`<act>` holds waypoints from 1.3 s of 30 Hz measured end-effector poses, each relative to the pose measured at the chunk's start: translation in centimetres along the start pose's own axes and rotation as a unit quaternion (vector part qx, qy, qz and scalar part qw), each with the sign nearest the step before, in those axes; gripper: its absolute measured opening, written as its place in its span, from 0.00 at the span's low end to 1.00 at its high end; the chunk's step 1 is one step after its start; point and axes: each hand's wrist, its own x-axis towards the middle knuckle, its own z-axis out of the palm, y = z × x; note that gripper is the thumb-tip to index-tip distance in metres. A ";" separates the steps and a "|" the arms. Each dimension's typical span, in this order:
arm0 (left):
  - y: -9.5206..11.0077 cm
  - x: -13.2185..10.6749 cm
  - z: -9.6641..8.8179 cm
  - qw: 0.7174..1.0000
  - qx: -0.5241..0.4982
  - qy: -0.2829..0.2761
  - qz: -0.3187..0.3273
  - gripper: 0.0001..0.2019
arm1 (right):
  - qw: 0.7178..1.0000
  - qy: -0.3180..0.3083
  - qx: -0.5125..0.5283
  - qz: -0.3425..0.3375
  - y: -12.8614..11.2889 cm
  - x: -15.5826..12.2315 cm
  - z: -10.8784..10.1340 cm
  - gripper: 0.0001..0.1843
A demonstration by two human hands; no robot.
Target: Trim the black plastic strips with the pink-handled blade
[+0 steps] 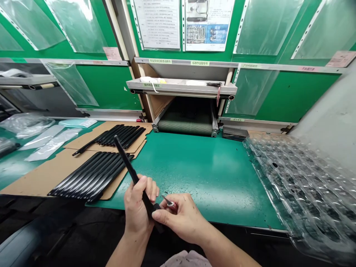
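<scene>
My left hand point(135, 209) is closed around a long black plastic bar point(124, 156). The bar slants up and to the left, with its wider lower end close to my body. In my right hand point(185, 217) is a small thin-bladed knife point(172, 206) with a red and white handle, its tip pointing up and left. My right thumb presses against the bar's lower end. Fingers hide part of the handle and of the bar. To the left, more black bars point(91, 174) lie side by side in two groups on cardboard point(30, 181).
Clear plastic trays point(300, 185) are stacked at the right edge of the green table point(194, 163), which carries small dark shavings. A conveyor belt point(185, 124) runs under a shelf point(180, 87) at the back. Plastic bags point(26, 124) lie far left; a dark box point(235, 133) stands back right.
</scene>
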 end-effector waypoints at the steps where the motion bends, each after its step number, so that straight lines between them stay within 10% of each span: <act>1: 0.0 0.0 -0.2 1.000 0.013 -0.005 0.015 0.16 | 1.000 -0.004 0.013 0.015 -0.2 0.2 -0.3 0.17; 8: 0.2 -0.3 -2.0 0.985 0.124 -0.030 0.113 0.05 | 0.964 0.189 -0.170 -0.082 0.1 2.1 -3.8 0.16; 17: 0.4 -2.0 0.2 0.944 0.203 0.031 0.260 0.07 | 0.948 0.289 0.018 -0.130 1.4 1.7 0.6 0.08; 28: 0.4 -2.4 -0.5 0.955 0.180 0.059 0.228 0.04 | 0.898 0.405 -0.080 -0.152 2.9 3.0 -2.2 0.10; 34: 1.2 0.1 -0.8 0.995 0.068 0.041 0.066 0.10 | 0.953 0.195 -0.139 -0.188 1.5 0.9 -1.6 0.22; 39: 1.0 0.7 -1.1 0.995 0.061 -0.007 -0.077 0.21 | 0.918 0.103 -0.284 -0.258 1.2 0.2 0.7 0.33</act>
